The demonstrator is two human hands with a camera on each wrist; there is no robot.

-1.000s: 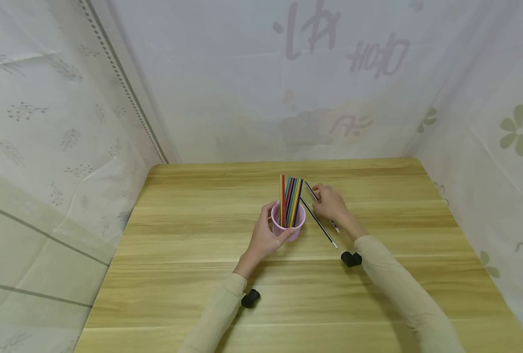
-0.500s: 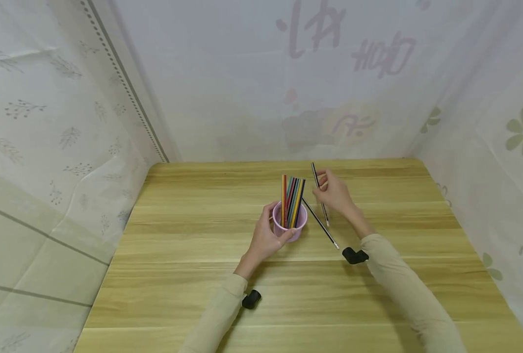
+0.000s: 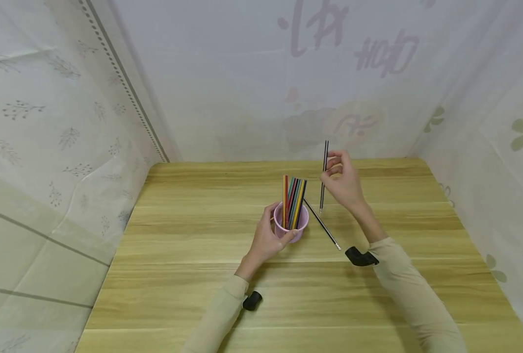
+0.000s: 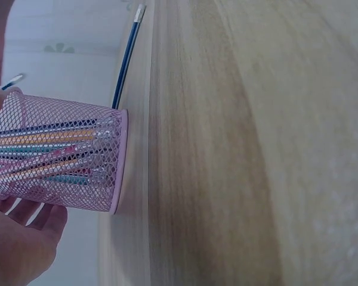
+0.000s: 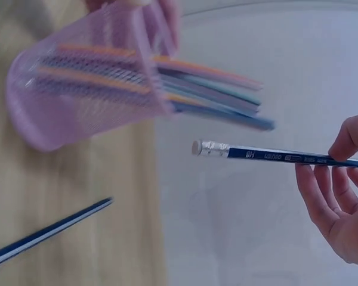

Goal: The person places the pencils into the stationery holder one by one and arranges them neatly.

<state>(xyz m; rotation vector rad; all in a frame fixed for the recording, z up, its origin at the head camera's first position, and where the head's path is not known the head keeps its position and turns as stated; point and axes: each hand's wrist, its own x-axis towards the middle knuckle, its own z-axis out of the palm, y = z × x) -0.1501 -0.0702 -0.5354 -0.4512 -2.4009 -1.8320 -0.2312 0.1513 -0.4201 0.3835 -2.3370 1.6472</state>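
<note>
A pink mesh pencil cup (image 3: pixel 295 235) stands upright on the wooden table, with several coloured pencils (image 3: pixel 294 201) leaning inside it. My left hand (image 3: pixel 268 240) holds the cup around its near left side, thumb at the rim. To the right of the cup and raised above the table, my right hand (image 3: pixel 343 179) pinches a dark blue striped pencil (image 5: pixel 274 155) between thumb and fingers. That pencil is nearly upright, its white eraser end pointing down. A second dark striped pencil (image 3: pixel 323 225) lies on the table just right of the cup, eraser toward me.
The wooden table (image 3: pixel 177 220) meets a pale printed curtain (image 3: pixel 226 98) at its back edge. Patterned sheets hang at both sides. Black wrist cameras sit under the left sleeve (image 3: pixel 217 309) and the right sleeve (image 3: pixel 413 287).
My right hand has lifted the pencil off the table, moving up and slightly right, and the pencil has swung from slanted to nearly upright. The left hand stays on the cup.
</note>
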